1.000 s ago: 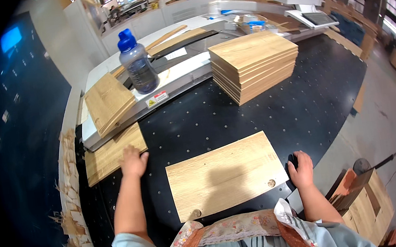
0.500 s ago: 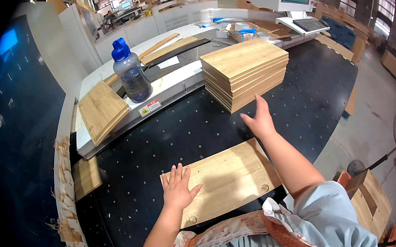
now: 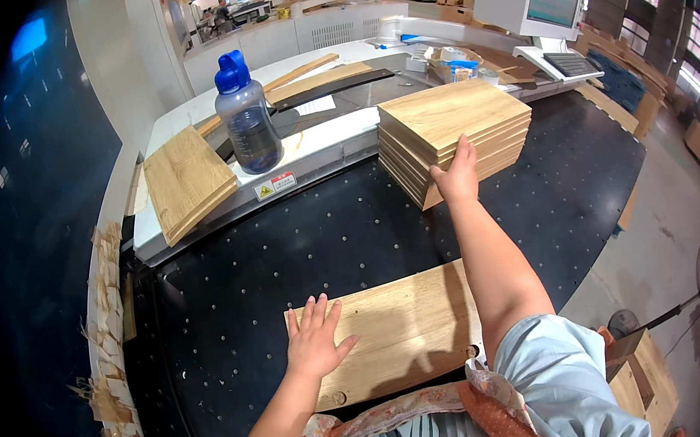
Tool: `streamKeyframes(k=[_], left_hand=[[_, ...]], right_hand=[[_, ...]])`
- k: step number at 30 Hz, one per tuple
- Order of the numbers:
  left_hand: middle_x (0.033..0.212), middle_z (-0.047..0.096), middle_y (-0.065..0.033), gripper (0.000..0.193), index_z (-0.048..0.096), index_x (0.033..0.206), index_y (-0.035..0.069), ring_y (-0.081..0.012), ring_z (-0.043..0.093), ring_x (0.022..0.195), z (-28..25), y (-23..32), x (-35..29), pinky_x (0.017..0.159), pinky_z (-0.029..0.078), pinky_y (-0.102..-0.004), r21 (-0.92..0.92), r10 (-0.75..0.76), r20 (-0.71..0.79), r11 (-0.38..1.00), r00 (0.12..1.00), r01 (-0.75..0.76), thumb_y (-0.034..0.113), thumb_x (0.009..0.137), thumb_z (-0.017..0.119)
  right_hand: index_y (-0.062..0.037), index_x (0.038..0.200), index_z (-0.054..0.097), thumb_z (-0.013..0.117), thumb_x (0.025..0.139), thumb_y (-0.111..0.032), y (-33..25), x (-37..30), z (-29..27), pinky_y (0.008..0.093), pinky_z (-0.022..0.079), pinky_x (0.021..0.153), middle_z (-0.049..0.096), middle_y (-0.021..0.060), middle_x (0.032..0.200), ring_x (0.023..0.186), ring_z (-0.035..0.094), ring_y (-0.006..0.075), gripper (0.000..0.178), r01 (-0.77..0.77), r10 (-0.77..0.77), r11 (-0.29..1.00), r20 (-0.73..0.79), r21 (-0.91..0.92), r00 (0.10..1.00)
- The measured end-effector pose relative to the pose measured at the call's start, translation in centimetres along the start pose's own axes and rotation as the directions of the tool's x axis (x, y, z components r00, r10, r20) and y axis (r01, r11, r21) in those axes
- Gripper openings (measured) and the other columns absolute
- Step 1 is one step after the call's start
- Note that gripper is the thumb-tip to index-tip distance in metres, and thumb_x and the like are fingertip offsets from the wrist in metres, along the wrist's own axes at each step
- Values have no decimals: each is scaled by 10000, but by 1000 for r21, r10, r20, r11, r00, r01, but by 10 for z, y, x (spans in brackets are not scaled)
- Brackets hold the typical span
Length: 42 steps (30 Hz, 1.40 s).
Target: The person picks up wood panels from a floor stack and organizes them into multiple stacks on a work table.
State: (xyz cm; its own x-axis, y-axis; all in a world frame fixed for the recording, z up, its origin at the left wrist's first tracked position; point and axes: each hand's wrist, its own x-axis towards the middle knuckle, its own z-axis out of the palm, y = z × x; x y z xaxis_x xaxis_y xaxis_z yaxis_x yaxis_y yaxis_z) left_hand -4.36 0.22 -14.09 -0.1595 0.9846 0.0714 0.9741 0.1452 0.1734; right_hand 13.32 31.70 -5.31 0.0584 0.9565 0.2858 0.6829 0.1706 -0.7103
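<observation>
Fingers of the left hand (image 3: 315, 349) lie spread flat on the board (image 3: 398, 334) at the surface's (image 3: 285, 252) near edge; the right hand (image 3: 457, 175) grips the stack of boards (image 3: 453, 133) near the far edge.

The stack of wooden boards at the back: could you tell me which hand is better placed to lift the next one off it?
The right hand, probably: it already touches the stack of boards at its near edge, while the left hand lies flat on the single board close to the body.
</observation>
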Motion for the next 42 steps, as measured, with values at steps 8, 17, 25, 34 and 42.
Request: streamKeyframes(k=[8, 17, 25, 34, 42], left_hand=[[1448, 302, -128, 702, 410, 1356, 143, -288, 231, 1361, -4, 0, 0, 1103, 107, -516, -43, -19, 12, 999, 1000, 20, 519, 787, 579], [1454, 296, -108, 703, 400, 1362, 155, -264, 219, 1368, -3, -1, 0, 1107, 88, -517, -49, -26, 15, 998, 1000, 27, 532, 793, 568], [1458, 286, -109, 694, 409, 1353, 137, -257, 202, 1374, -5, 2, 2, 1114, 80, -505, -75, -13, 31, 997, 999, 15, 506, 791, 583], [1462, 277, -98, 697, 394, 1368, 154, -240, 193, 1378, -3, 0, 0, 1118, 70, -487, -65, -25, 37, 997, 999, 28, 549, 812, 538], [1458, 289, -98, 698, 400, 1363, 153, -239, 206, 1374, 0, 0, 0, 1116, 81, -488, -43, -8, -13, 999, 1000, 7, 551, 808, 541]], right_hand=[[-62, 1399, 276, 759, 663, -137, 64, 10, -24, 364, 426, 944, 330, 203, 1382, 1156, 484, 317, 884, -40, 65, 954, -75, 299, 995], [-96, 1390, 268, 696, 756, -314, 48, 18, -28, 590, 352, 849, 304, 152, 1393, 1159, 418, 315, 795, -413, 221, 404, 351, 816, 910], [-110, 1220, 490, 636, 798, -366, 52, 66, -23, 508, 448, 797, 556, 119, 1170, 1038, 541, 298, 514, -568, 366, 299, 458, 766, 810], [-74, 1188, 498, 615, 812, -312, 43, 38, -25, 476, 500, 768, 556, 122, 1162, 1022, 565, 292, 460, -509, 395, 301, 381, 806, 836], [-31, 1228, 467, 594, 828, -261, 61, -30, -59, 490, 511, 765, 527, 169, 1186, 1039, 557, 329, 478, -445, 321, 188, 374, 875, 870]])
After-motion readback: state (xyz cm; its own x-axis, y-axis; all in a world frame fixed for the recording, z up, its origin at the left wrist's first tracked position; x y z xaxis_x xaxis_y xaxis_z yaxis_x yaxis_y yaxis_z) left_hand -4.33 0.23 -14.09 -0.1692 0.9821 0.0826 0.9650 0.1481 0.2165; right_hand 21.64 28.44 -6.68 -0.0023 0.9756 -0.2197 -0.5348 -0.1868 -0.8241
